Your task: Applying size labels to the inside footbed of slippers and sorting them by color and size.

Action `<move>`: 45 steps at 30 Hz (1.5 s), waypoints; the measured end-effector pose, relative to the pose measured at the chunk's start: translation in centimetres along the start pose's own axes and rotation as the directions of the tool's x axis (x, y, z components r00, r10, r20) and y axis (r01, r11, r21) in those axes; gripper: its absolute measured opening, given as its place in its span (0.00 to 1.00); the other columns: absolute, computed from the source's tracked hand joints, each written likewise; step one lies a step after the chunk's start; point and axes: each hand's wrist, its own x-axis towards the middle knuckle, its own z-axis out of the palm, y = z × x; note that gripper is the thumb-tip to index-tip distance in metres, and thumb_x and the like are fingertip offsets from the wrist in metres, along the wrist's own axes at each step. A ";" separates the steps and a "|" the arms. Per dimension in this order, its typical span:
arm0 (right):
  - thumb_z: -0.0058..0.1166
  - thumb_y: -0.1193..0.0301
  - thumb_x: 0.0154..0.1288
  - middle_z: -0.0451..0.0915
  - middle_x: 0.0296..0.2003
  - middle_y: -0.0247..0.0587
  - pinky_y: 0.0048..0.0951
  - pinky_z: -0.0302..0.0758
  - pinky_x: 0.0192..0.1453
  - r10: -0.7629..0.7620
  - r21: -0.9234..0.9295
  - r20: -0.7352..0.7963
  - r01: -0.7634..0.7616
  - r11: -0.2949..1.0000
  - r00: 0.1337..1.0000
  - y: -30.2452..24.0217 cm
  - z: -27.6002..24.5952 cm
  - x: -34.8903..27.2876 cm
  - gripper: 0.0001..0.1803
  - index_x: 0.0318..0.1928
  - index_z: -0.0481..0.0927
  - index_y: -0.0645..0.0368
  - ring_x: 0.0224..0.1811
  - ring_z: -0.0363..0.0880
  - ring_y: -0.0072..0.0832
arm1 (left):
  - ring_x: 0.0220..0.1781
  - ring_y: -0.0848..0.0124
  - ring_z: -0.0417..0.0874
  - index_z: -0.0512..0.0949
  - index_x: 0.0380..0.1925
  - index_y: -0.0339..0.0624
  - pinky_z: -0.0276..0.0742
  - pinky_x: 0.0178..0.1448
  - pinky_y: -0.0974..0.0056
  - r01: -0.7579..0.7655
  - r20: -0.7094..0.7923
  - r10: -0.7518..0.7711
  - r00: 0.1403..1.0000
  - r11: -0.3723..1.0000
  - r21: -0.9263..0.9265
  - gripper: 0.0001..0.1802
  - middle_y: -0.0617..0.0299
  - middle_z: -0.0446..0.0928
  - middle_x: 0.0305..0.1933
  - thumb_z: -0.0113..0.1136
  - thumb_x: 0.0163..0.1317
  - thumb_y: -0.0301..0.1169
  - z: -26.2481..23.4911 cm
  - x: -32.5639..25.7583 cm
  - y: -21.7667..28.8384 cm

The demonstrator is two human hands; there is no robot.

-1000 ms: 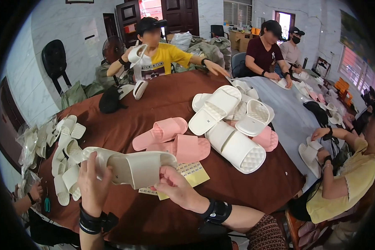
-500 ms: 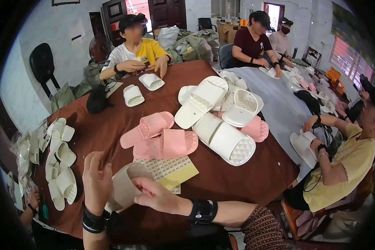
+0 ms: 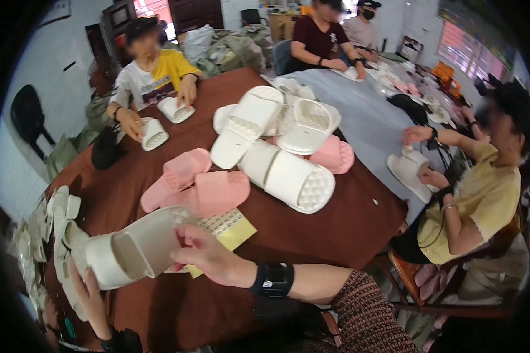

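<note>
A white slipper (image 3: 109, 260) is held above the near left part of the table (image 3: 312, 235), its long axis slanted from lower left to upper right. Its broad band is set at the lower-left end, and its opposite end is pointed away toward the pink slippers. The band end is clasped by the left grip (image 3: 93, 303), with the fingers laid against the band. The right grip (image 3: 212, 256) is placed at the opposite end, fingers curled and thumb close to them; whether anything is pinched there cannot be told.

Part of that end is covered by the right fingers, as is part of a yellow sticker sheet (image 3: 241, 232) laid just beyond. Behind the sheet, two pink slippers (image 3: 221, 193) are laid overlapping, pointed up and to the right. Farther right, white slippers (image 3: 288, 176) are heaped at crossed angles, with another pink slipper (image 3: 335, 154) partly covered by them. At the left edge, more white slippers (image 3: 59, 235) are crowded together and partly hidden by the held one.

The table is covered with brown cloth, and a grey-blue covering (image 3: 365, 126) is spread over the surface to its right. Across the table, two white slippers (image 3: 153, 134) are handled by a person in a yellow and white shirt (image 3: 179, 67); at the right, another is handled by a person in a pale yellow top (image 3: 483, 206). Full sacks (image 3: 235, 56) are piled at the back, before pale walls and dark doors.
</note>
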 end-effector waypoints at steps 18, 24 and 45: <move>0.52 0.74 0.64 0.72 0.33 0.42 0.27 0.74 0.24 -0.085 -0.242 -0.079 0.063 0.968 0.993 -0.5 0.1 -0.1 0.12 0.43 0.68 0.68 0.25 0.76 0.23 | 0.68 0.58 0.68 0.57 0.70 0.36 0.70 0.67 0.54 0.342 0.324 -0.122 0.938 0.174 -0.924 0.34 0.47 0.61 0.70 0.49 0.74 0.47 2.2 1.1 0.8; 0.54 0.75 0.64 0.73 0.32 0.38 0.24 0.75 0.20 -0.166 -0.372 -0.116 0.112 0.921 0.979 -3.3 1.5 -0.4 0.10 0.41 0.70 0.67 0.22 0.77 0.21 | 0.67 0.57 0.69 0.58 0.69 0.36 0.71 0.66 0.55 0.346 0.333 -0.093 0.938 0.265 -0.900 0.33 0.47 0.62 0.69 0.51 0.73 0.45 2.3 0.7 5.1; 0.60 0.69 0.66 0.83 0.40 0.42 0.27 0.84 0.32 -0.144 -0.362 -0.642 -0.132 0.923 0.753 -9.3 -6.0 -13.1 0.17 0.50 0.78 0.68 0.35 0.85 0.28 | 0.47 0.71 0.80 0.61 0.68 0.35 0.77 0.49 0.68 0.247 0.595 0.381 0.708 0.656 -0.713 0.30 0.52 0.76 0.54 0.57 0.70 0.33 3.1 -5.7 12.3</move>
